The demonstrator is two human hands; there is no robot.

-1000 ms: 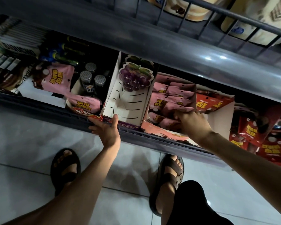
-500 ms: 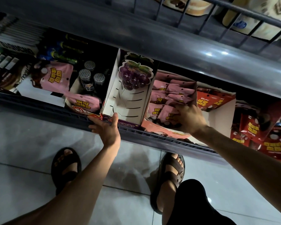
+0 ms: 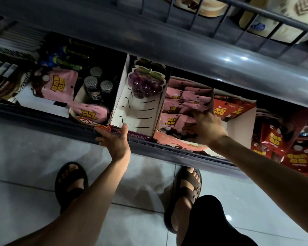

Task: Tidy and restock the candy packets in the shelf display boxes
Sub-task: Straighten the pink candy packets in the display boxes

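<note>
The pink candy packets (image 3: pixel 183 107) lie stacked in an open pink display box (image 3: pixel 174 139) on the lower shelf (image 3: pixel 43 114), at about 1 o'clock from the centre of the view. They overlap like shingles, long axes running roughly 9 to 3 o'clock across the box, while the row itself runs from the shelf's front lip back toward 12 o'clock. Their printed faces tilt up and forward.

The right hand (image 3: pixel 207 126) rests on the front packets at the box's right side, fingers (image 3: pixel 196 114) pushed in among them; whether it pinches one packet or merely presses on the pile cannot be told. The left hand (image 3: pixel 115 139) grips the front lip of the neighbouring white box (image 3: pixel 132 110), thumb over the edge, with a red wrapper (image 3: pixel 101 128) under its fingers. That box is nearly empty, holding only a grape-shaped packet (image 3: pixel 145 84) at its back.

The likely trouble: the slippery packets may slide over one another as the right hand shoves them, so some spill over the box's low, torn front edge onto the floor (image 3: pixel 34 174). A hard push could also buckle the cardboard divider against the red packets (image 3: pixel 229 110) at 3 o'clock. Pulling on the light white box could drag it off the shelf.
</note>
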